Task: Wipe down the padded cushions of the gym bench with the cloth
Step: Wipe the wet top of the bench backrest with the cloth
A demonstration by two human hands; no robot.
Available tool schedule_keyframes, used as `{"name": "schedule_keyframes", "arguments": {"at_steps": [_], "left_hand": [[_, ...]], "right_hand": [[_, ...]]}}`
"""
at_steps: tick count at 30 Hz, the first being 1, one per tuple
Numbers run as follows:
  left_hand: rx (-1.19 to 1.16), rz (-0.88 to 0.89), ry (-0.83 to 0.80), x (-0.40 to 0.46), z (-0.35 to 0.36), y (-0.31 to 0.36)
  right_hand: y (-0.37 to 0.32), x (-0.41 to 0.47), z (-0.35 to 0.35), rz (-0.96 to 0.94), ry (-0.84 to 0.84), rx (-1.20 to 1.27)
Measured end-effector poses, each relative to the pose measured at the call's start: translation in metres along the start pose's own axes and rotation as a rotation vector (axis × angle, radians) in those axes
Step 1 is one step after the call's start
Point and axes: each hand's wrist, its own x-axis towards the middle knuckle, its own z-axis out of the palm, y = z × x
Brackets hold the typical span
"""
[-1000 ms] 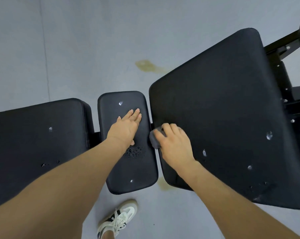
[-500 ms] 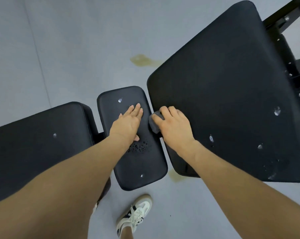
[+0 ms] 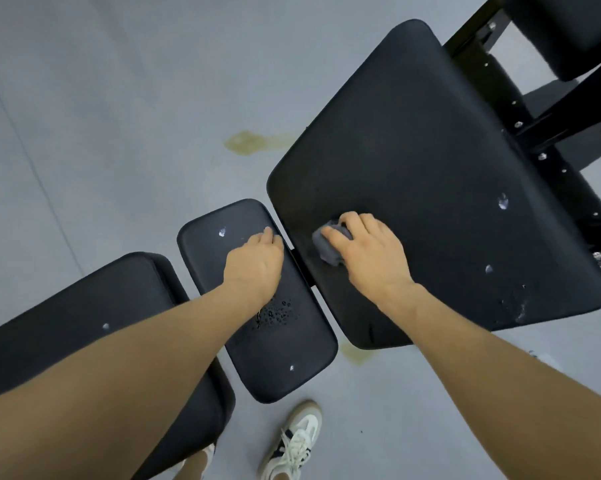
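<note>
Right hand palm-down, fingers curled over a crumpled grey cloth pressed on the large black padded cushion near its left edge; left hand resting on the small black middle cushion, fingers bent over its right edge, holding nothing; no legible markings.

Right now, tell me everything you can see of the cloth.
The cloth is small, grey and soft-looking, bunched into a wad rather than spread flat. It lies on the near left part of the large black cushion, close to the gap beside the small middle cushion. The right hand covers most of it, fingers curled over its top; only its left edge shows.
</note>
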Motion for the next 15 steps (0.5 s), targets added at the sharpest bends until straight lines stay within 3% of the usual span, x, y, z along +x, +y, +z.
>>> {"name": "schedule_keyframes", "arguments": {"at_steps": [5,8,10,15], "left_hand": [[-0.136,0.177,0.117,0.013,-0.028,0.031],[-0.184,0.205,0.149,0.022,-0.039,0.042],[-0.227,0.191,0.132,0.028,-0.039,0.041],[-0.225,0.189,0.076,0.033,-0.039,0.035]], "right_hand": [[0.078,0.023,-0.058,0.387,0.083,-0.090],[0.085,0.029,-0.066,0.588,0.158,-0.049],[0.055,0.017,-0.048,0.551,0.140,-0.012],[0.024,-0.026,-0.018,0.117,0.019,-0.024]]}}
